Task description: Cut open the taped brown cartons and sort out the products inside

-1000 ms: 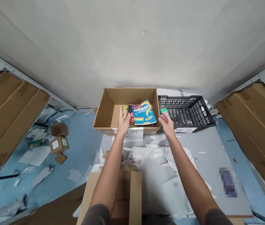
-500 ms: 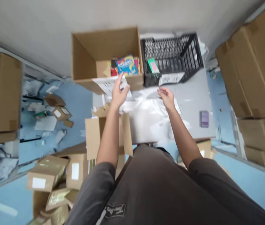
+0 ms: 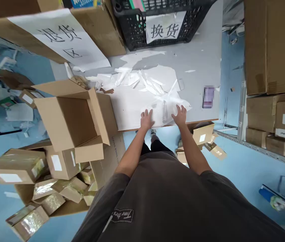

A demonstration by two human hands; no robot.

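Near the front edge of the white table (image 3: 129, 116), my left hand (image 3: 146, 120) rests with its fingers spread on the surface. My right hand (image 3: 180, 115) is to its right, fingers also apart, at the edge of a crumpled, translucent white plastic bag (image 3: 169, 105). The bag lies flat between and just beyond both hands; whether anything is inside it I cannot make out. Torn white paper scraps (image 3: 142, 80) lie behind it. Neither hand grips anything.
An open cardboard box (image 3: 74, 117) stands at the left, above a large carton of taped parcels (image 3: 51, 201). A labelled box (image 3: 102, 30) and a black crate (image 3: 132, 30) line the back. A purple pixelated item (image 3: 208, 96) lies right; stacked cartons (image 3: 270, 47) stand beyond.
Both hands have come back from the labelled box and crate to the table's front edge, and their fingers now lie spread. My view has tilted down, so the containers sit higher in it.
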